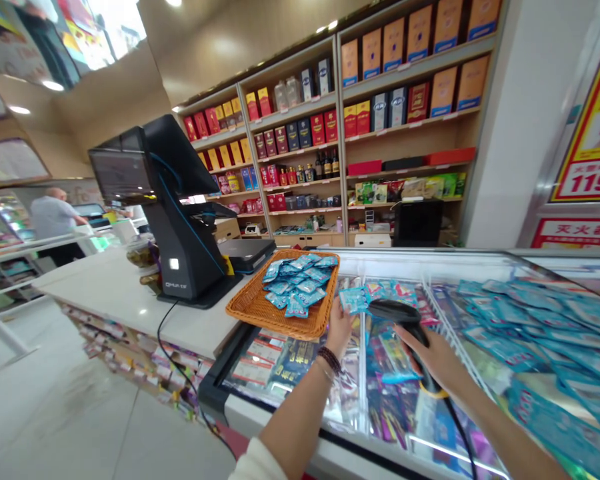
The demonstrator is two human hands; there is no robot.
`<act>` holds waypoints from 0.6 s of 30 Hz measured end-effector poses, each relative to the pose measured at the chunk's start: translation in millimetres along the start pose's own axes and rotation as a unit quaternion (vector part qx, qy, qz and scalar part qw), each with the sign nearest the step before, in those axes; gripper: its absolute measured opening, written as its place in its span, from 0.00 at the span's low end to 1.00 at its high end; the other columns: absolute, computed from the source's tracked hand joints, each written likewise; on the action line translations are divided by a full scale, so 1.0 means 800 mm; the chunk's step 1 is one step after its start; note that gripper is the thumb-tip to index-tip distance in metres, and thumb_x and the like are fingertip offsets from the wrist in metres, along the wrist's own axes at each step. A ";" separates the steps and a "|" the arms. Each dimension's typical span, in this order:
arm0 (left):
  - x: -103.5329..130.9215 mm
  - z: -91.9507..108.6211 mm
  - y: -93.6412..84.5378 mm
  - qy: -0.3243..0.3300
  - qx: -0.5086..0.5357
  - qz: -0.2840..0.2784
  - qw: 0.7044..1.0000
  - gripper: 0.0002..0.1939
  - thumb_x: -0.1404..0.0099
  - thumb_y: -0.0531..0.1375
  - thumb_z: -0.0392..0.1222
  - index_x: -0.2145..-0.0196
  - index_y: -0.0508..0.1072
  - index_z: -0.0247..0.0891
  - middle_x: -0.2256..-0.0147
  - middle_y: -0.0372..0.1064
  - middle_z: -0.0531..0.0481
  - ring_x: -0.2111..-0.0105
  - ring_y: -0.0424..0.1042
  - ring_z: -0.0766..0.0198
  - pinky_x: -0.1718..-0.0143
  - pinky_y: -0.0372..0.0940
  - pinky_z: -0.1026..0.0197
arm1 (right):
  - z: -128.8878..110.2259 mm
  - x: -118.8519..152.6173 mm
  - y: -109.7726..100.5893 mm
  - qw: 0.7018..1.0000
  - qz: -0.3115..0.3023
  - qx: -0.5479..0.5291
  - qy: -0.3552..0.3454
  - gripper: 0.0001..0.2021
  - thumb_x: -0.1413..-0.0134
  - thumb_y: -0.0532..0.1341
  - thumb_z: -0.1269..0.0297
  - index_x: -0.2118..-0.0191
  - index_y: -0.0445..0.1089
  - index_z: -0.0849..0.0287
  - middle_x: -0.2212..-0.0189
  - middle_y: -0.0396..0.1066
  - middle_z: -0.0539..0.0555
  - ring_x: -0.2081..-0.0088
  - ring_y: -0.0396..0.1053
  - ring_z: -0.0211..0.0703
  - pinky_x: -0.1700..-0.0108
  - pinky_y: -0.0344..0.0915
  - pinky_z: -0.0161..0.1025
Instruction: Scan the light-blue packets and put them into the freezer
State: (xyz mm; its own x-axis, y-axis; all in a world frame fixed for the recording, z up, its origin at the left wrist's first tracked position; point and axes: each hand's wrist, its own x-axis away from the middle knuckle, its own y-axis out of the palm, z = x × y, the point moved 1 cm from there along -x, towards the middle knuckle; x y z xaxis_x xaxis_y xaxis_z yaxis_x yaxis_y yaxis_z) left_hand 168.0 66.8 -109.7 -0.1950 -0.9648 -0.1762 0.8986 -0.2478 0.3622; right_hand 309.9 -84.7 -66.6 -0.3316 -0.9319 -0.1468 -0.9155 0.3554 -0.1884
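My right hand [433, 357] is wrapped round the handle of a black barcode scanner [397, 312], whose head points left. Just left of the scanner, my left hand [340, 327] holds a small blue packet [354, 299]. A brown beaded bracelet circles my left wrist. Beside my left hand, an orange wicker basket [247, 306] contains a pile of blue packets [300, 283]. Many more blue packets [540, 320] lie spread on the glass at the right.
A black point-of-sale terminal [180, 220] stands on the white counter [105, 283] at the left. The glass-topped case [300, 393] lies under my hands. A black cable [167, 340] hangs down the counter. Shelves [305, 107] hold boxes behind. A person [55, 217] stands far left.
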 end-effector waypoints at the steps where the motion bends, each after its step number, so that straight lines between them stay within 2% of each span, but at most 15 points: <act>1: 0.000 0.000 -0.002 0.006 0.016 0.000 1.000 0.16 0.38 0.67 0.43 0.55 0.71 0.38 0.51 0.76 0.41 0.49 0.76 0.55 0.41 0.68 0.49 | -0.001 0.001 0.001 1.000 -0.005 0.011 -0.003 0.24 0.47 0.65 0.40 0.79 0.64 0.53 0.90 0.62 0.45 0.88 0.60 0.37 0.80 0.56 0.36; 6: 0.001 -0.003 -0.006 0.006 0.090 -0.016 0.996 0.19 0.44 0.69 0.37 0.54 0.73 0.39 0.53 0.76 0.43 0.50 0.76 0.54 0.41 0.67 0.49 | -0.001 0.003 0.000 0.996 -0.039 0.074 -0.013 0.23 0.43 0.62 0.40 0.78 0.63 0.52 0.91 0.63 0.45 0.87 0.61 0.39 0.78 0.58 0.38; 11: -0.003 -0.008 -0.005 0.000 0.116 -0.007 0.993 0.19 0.44 0.68 0.33 0.55 0.73 0.40 0.54 0.77 0.45 0.50 0.75 0.56 0.41 0.66 0.50 | -0.001 0.002 -0.001 0.992 -0.067 0.105 -0.016 0.23 0.42 0.61 0.40 0.78 0.63 0.52 0.91 0.64 0.46 0.87 0.62 0.40 0.76 0.59 0.39; 18: 0.000 -0.004 0.000 0.013 0.107 -0.004 0.994 0.18 0.43 0.69 0.37 0.55 0.73 0.40 0.54 0.78 0.45 0.52 0.77 0.58 0.44 0.68 0.53 | 0.001 0.003 -0.001 0.991 -0.072 0.110 -0.013 0.23 0.43 0.61 0.40 0.78 0.64 0.52 0.91 0.65 0.46 0.87 0.63 0.41 0.75 0.60 0.39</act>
State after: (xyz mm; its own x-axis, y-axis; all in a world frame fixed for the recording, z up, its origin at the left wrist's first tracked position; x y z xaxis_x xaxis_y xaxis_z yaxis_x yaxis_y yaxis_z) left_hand 169.2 67.2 -112.7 -0.1895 -0.9606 -0.2032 0.7926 -0.2718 0.5459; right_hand 310.1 -87.4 -67.8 -0.1929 -0.9728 -0.1281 -0.8797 0.2293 -0.4166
